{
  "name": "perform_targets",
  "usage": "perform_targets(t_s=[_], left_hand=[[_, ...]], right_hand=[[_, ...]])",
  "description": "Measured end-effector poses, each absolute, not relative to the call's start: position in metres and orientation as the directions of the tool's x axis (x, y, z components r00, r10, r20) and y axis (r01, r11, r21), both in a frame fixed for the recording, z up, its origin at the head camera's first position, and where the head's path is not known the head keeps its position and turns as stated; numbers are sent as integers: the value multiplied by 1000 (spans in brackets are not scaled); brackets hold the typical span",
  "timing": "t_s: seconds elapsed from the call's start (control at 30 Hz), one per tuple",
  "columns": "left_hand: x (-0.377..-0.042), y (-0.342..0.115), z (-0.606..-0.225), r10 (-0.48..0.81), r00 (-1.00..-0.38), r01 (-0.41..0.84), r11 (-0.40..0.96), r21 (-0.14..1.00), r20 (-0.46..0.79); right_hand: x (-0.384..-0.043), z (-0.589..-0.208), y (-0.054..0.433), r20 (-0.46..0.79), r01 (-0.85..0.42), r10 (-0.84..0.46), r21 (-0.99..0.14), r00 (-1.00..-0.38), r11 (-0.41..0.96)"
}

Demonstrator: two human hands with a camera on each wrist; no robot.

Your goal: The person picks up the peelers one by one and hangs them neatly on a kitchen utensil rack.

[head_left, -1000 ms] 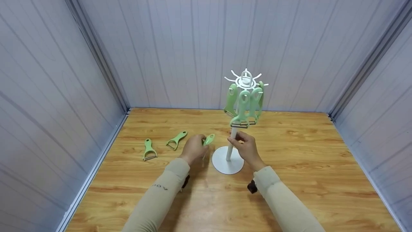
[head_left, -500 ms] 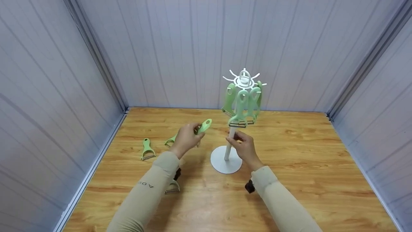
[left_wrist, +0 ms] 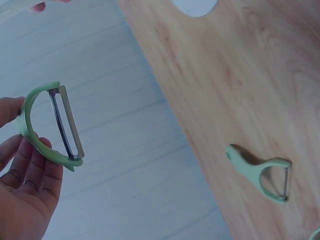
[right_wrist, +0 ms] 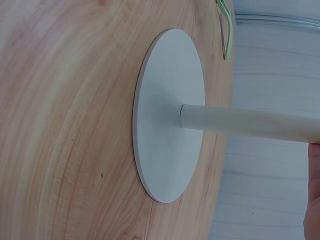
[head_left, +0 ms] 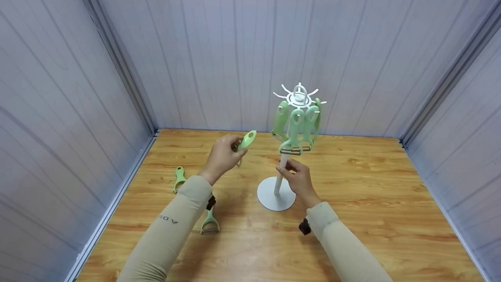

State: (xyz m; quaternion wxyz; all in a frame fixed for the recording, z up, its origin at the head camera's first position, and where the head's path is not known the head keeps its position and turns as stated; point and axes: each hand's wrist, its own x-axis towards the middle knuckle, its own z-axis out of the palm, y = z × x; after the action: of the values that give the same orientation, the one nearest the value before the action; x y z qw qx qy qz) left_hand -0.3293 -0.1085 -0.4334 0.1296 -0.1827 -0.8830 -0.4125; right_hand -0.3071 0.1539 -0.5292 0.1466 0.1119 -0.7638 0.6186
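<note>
Slowly above, firmly below

The left hand (head_left: pixel 224 154) holds a green peeler (head_left: pixel 245 142) by its head end, fingers drawn in narrow round the frame. It is up off the worktop (head_left: pixel 364 219), between the left edge and the white stand (head_left: pixel 265 196), whose round base sits about midway between the left and right edges. The step in hand looks like hanging this peeler on the stand. The grip suits that: the holed handle end is free and tilts up toward the stand, and the left wrist view shows the blade (left_wrist: pixel 73 125) facing away from the palm.

The right hand (head_left: pixel 299 178) pinches the pole (head_left: pixel 278 184) between thumb and fingers, under the hanging peelers (head_left: pixel 295 131). A firm, light hold there should stop the stand rocking when weight lands above. The bare hooks (head_left: pixel 279 95) on the left and far sides seem the easier targets; best bring the hole over a tip squarely, then lower gently, without knocking its neighbours. Two more peelers lie toward the left edge (head_left: pixel 180 174) and nearer the person (head_left: pixel 210 216), both partly hidden by the sleeve and wrist gear.
</note>
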Motion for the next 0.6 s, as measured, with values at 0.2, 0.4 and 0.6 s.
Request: perform_targets(t_s=[0.2, 0.4, 0.6], left_hand=[[-330, -112, -410, 223, -875, 475, 570, 671, 430], [-331, -114, -389, 209, -845, 514, 572, 640, 493], [-330, -113, -370, 202, -829, 535, 557, 635, 521]], right_hand=[[-308, -530, 154, 366, -356, 13, -911, -930, 208], [-309, -531, 153, 351, -340, 13, -916, -936, 213], [-307, -530, 153, 349, -336, 25, -917, -937, 212]])
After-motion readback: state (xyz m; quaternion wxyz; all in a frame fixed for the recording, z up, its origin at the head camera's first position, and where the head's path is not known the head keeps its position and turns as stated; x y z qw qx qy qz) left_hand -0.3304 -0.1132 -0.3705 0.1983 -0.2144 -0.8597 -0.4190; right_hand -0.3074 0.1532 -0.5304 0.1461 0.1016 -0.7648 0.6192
